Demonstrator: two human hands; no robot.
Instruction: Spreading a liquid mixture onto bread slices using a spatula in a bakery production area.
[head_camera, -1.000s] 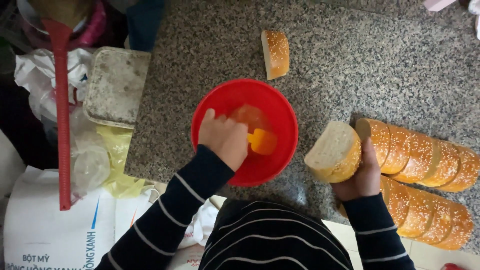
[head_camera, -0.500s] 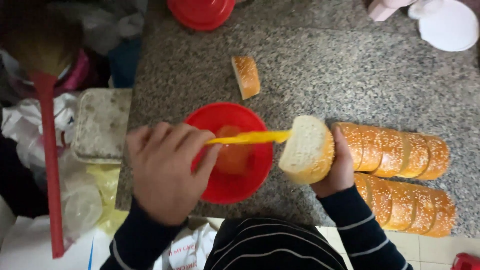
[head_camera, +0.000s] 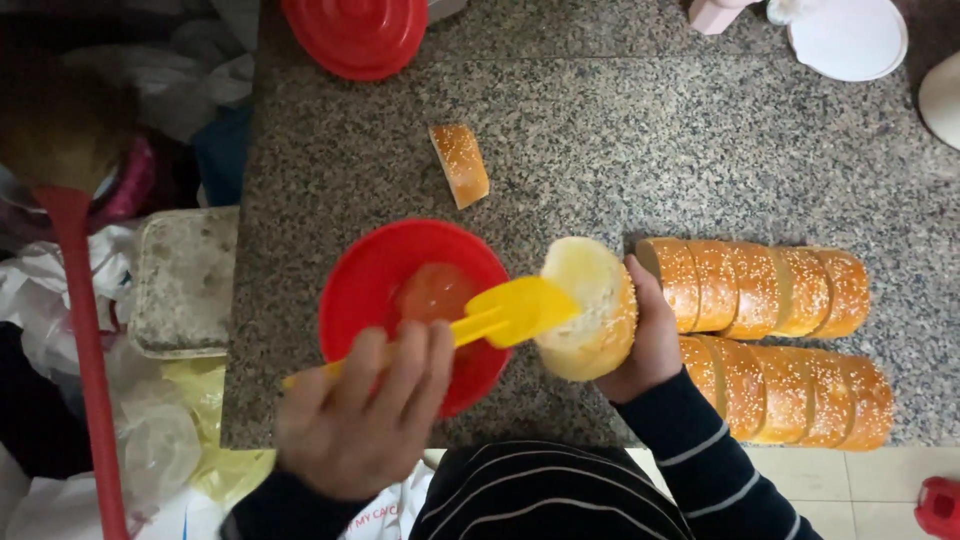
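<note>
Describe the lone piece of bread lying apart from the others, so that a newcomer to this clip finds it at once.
Start at the speckled stone counter, then find the red bowl near its front edge. Just beyond the bowl lies the bread slice, a seeded crust piece. Unlike the two rows of slices on the right, it lies alone, touching nothing.

Home kitchen: speckled granite surface (head_camera: 620, 130), rows of sliced sesame bread loaves (head_camera: 770, 290), red plastic bowl (head_camera: 370, 280), red lid (head_camera: 355, 35), broom (head_camera: 70, 200), plastic bags (head_camera: 150, 440) alongside.
</note>
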